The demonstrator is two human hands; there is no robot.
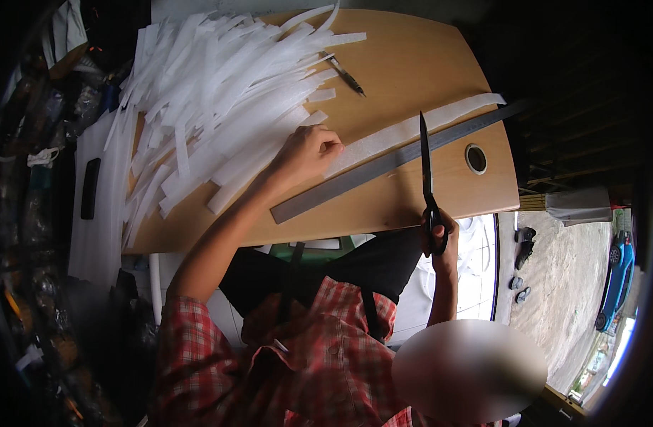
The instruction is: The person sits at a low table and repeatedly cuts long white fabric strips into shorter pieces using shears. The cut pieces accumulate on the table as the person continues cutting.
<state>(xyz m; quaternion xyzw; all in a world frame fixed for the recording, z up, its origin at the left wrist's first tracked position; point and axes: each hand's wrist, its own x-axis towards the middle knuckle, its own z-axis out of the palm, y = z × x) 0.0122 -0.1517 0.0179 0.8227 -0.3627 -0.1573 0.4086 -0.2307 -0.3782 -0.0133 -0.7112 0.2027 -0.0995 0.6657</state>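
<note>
My right hand grips the black handles of a pair of scissors at the table's near edge. Their long dark blades look closed together and point away from me. Fingers curled, my left hand is closed beside the near end of a white foam strip; anything inside it is hidden. That strip runs to the table's right edge, with a long grey metal ruler alongside it, nearer to me. Many loose white foam strips lie heaped left of and beyond my left hand.
A pen lies beyond the strip on the wooden table. A ringed hole is set in the tabletop near the right edge. At left, a black phone-like object rests on white sheets. White strips lie on the floor.
</note>
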